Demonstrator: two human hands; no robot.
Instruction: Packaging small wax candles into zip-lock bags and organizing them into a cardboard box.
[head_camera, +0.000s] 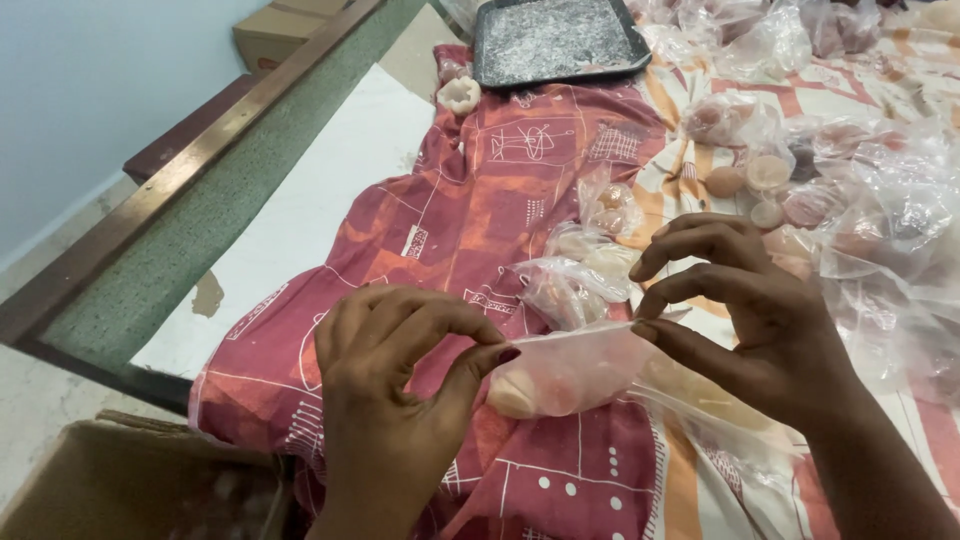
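Between both hands is a small clear plastic bag with pale, round cream and pinkish pieces inside. My left hand pinches its left top edge between thumb and forefinger. My right hand pinches the right top edge, other fingers curled above. The bag hangs just over a red and orange patterned cloth.
Several more filled clear bags lie behind the hands, and a heap of bags fills the right side. A dark metal tray sits at the far end. An open cardboard box stands at lower left, beside the table's wooden edge.
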